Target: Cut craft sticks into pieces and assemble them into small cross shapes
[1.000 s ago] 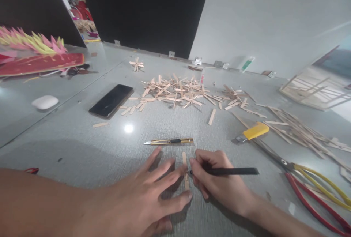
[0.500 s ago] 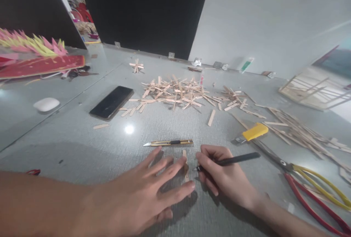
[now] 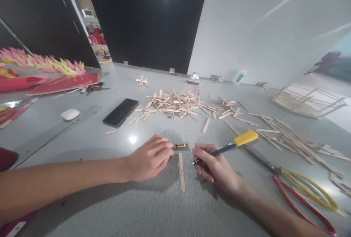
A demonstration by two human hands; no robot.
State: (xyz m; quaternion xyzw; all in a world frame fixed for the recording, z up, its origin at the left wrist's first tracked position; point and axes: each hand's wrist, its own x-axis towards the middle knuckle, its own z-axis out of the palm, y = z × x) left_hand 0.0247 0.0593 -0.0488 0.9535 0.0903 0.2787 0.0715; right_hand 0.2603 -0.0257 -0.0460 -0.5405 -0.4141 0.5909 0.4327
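A thin wooden stick (image 3: 182,173) with a small drawn mark near its middle lies on the grey table (image 3: 142,207) between my hands. My left hand (image 3: 153,156) has its fingers closed over the slim gold and black craft knife (image 3: 182,146); only the knife's right end shows, and its blade is hidden. To the right of the stick, my right hand (image 3: 216,167) pinches a black pen (image 3: 223,150), whose tip points left, just off the stick.
Beyond my hands lie a phone (image 3: 121,112), a heap of small sticks (image 3: 175,101) and a white case (image 3: 70,115). On the right are a yellow cutter (image 3: 246,138), red and yellow-handled scissors (image 3: 279,171), long strips (image 3: 296,138) and a wooden frame (image 3: 308,101).
My left hand has lifted off the stick, moved up and closed over the craft knife. The stick is now uncovered. My right hand still holds the pen. The camera view has tilted up.
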